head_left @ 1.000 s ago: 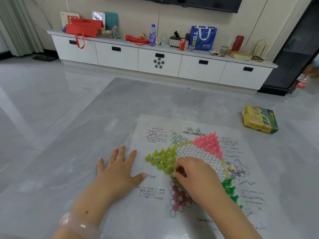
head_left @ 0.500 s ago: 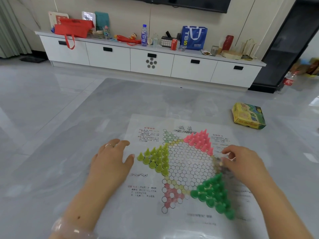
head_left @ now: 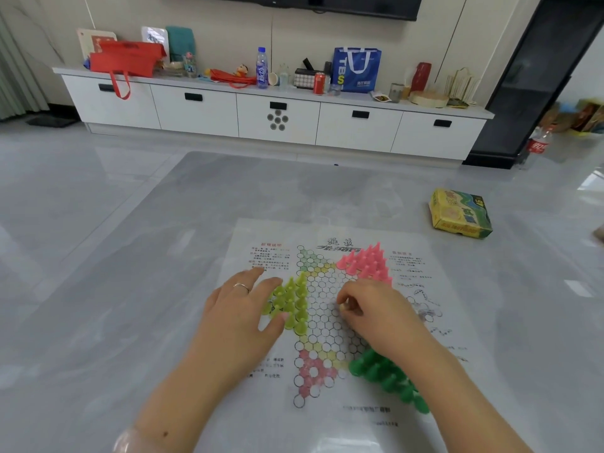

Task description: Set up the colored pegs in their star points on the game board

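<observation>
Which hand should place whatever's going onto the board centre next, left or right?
Right. The right hand is already over the centre holes of the game board, its fingers pinching something small and pale. The left hand rests beside the yellow-green pegs, holding nothing.

**Both hands low over the board**

The left hand [head_left: 240, 310] lies palm down, fingers spread and fairly straight, a ring on one finger, thumb stretched toward the right. Its forearm runs back to the lower left, with a pale bangle at the wrist. The right hand [head_left: 376, 308] is also knuckles up, fingers curled inward, thumb and fingertips pinched together on something small and pale that cannot be made out. Its forearm comes in from the lower right. The two hands sit near each other without touching.
</observation>
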Demonstrator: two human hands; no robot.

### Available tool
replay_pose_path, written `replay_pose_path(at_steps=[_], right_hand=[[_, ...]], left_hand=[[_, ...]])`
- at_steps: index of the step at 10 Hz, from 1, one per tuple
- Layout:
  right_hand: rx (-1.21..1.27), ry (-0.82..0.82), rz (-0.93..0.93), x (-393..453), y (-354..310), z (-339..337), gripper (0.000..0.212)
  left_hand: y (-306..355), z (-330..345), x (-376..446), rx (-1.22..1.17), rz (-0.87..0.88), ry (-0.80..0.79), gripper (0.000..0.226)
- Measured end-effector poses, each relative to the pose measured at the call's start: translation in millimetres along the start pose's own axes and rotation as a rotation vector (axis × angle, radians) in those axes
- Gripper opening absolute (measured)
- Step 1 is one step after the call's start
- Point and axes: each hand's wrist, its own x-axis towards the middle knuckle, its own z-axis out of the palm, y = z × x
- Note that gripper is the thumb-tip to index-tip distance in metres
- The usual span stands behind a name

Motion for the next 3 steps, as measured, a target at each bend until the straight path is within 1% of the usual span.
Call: replay_pose_path(at_steps=[1, 2, 3], right_hand=[[-0.005, -0.033, 0.016, 1.9, 0.2, 3.6, 0.017], [0.009, -0.049, 0.009, -1.4, -0.1, -3.5, 0.022], [0.217, 0.013, 0.055, -14.3, -3.0, -32.2, 0.025]], left_hand=[[-0.4, 0.7, -0.9, -0.001, -0.008, -0.029, 0.050], [2.0, 2.6, -1.7, -0.066, 0.027, -0.015, 0.047], [10.4, -10.8, -5.3, -0.268, 0.032, -0.052, 0.041]])
